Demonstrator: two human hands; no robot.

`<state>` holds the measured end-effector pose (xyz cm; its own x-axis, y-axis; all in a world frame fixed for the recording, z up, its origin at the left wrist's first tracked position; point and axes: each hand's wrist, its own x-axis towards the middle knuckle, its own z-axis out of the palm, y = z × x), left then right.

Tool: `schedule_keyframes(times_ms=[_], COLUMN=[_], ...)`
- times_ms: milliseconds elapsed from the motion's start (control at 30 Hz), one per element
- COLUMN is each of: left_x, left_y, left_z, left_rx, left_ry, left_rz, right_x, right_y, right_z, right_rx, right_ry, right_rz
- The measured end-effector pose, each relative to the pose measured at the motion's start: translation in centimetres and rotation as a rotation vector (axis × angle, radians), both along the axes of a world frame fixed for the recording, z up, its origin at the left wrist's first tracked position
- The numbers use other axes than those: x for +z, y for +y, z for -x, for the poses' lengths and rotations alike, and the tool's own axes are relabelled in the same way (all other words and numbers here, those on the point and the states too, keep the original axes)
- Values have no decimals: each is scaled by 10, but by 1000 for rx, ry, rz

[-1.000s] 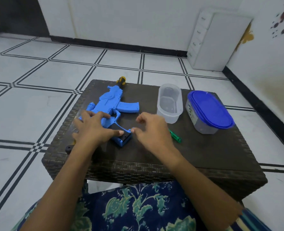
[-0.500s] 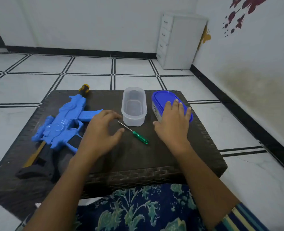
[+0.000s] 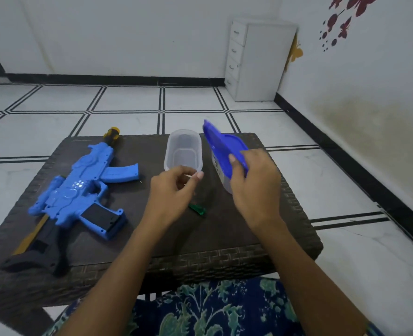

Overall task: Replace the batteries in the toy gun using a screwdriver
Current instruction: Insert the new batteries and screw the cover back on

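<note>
One blue toy gun (image 3: 79, 190) lies on the left of the desk (image 3: 225, 238). One green screwdriver (image 3: 198, 209) lies partly hidden under the left hand (image 3: 171, 190), whose fingers are curled; whether they pinch anything I cannot tell. Of two tubs, one clear tub (image 3: 183, 146) stands open, and the right hand (image 3: 254, 185) grips the other's tilted blue lid (image 3: 221, 144).

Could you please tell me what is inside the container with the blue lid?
The right hand holds the blue lid tilted up over the container. Its contents cannot be seen: the raised lid and the hand cover the opening.
</note>
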<state>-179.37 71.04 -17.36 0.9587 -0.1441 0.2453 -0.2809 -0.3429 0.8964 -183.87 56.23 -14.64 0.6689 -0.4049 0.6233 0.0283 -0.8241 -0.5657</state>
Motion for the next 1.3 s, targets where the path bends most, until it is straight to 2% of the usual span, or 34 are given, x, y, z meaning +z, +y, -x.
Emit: schedule_keyframes(times_ms=[67,133,167,200,300,367,500,667,800,967,1100,1300], left_x=[8,14,16,17,21,22,14,7,3,-1,-2,-18], left_y=[-10,-17,-17,-15,-1,6,8,8,11,10,10,3], left_z=[7,7,4,-2,-25,-38,-56,-63,-67,-72,-73,-75], left_rx=[-43,-34,10,80,283,366,398,417,406,442,437,459], left_ry=[164,187,170,155,120,69,15,-2,50,236,218,160], left_rz=[257,385,405,414,398,298,97,-49,-19,174,88,82], right_x=[4,3,0,-4,-8,-5,-11,-23,-22,-23,-31,-36], right_y=[12,29,36,40,41,40,41,43,46,46,41,54], right_z=[-3,-10,-15,-20,-36,-50,-72,-89,-92,-94,-92,-88], right_rx=[18,131,177,197,169,138,70,6,-22,-21,5,-14], right_ry=[-74,-31,8,61,187,228,283,331,390,415,388,401], right_rz=[-425,-958,-1125,-1161,-906,-770,-468,-275,-137,-158,-188,-144])
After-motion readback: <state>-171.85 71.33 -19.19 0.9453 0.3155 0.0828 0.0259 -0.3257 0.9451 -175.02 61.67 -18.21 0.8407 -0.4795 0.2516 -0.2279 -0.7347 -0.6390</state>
